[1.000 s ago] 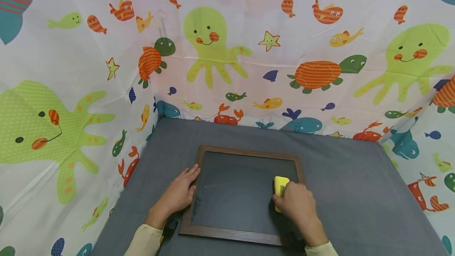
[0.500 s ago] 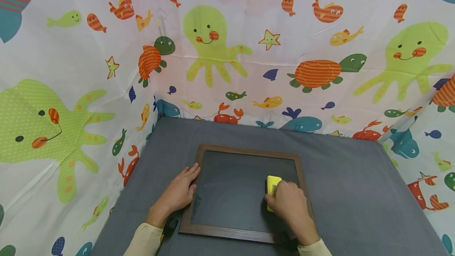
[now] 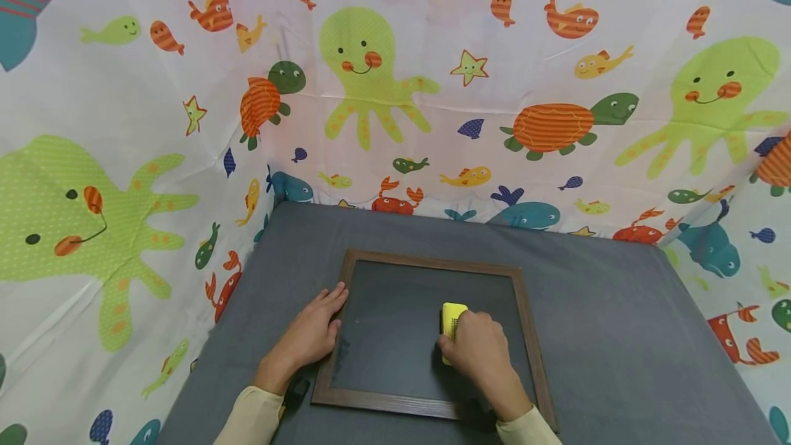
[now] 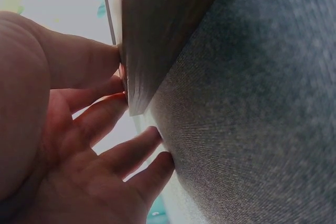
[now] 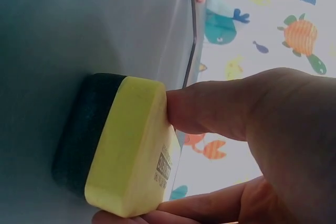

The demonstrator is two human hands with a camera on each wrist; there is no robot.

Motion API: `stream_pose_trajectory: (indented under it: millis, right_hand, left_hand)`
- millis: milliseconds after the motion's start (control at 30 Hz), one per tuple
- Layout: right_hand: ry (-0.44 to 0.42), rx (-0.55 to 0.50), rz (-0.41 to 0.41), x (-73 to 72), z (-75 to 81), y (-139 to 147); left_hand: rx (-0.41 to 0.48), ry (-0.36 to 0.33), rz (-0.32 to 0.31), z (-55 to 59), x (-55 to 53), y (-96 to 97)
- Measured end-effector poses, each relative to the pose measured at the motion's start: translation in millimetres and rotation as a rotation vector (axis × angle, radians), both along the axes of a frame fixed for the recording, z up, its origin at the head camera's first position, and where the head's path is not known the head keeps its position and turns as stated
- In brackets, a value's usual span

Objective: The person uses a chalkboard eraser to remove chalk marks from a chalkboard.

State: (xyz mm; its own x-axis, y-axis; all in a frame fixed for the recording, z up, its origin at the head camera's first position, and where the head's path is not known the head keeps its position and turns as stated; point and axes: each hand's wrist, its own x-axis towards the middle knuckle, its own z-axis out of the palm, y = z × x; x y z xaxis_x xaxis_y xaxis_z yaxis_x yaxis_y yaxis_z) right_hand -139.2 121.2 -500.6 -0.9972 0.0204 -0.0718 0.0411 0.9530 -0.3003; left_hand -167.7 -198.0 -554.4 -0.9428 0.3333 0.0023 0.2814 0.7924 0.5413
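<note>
Shifted leftward, the yellow eraser is gripped by the right hand; should the straight-fingered left hand slip, hard rubbing could skid the framed board.

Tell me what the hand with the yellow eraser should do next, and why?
Probably slide the yellow eraser left across the board: the right hand grips it, its dark side faces the board, and faint marks seem to show at the left, near where the left hand touches the frame.
</note>
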Motion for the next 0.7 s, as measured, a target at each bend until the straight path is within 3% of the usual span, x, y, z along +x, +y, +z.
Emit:
stream_pose_trajectory:
  millis: [700]
  right_hand:
    - [0.038,-0.01,0.115,-3.5,2.1,-55]
  left_hand:
    - [-0.004,-0.012,0.007,-0.2,-0.6,-0.6]
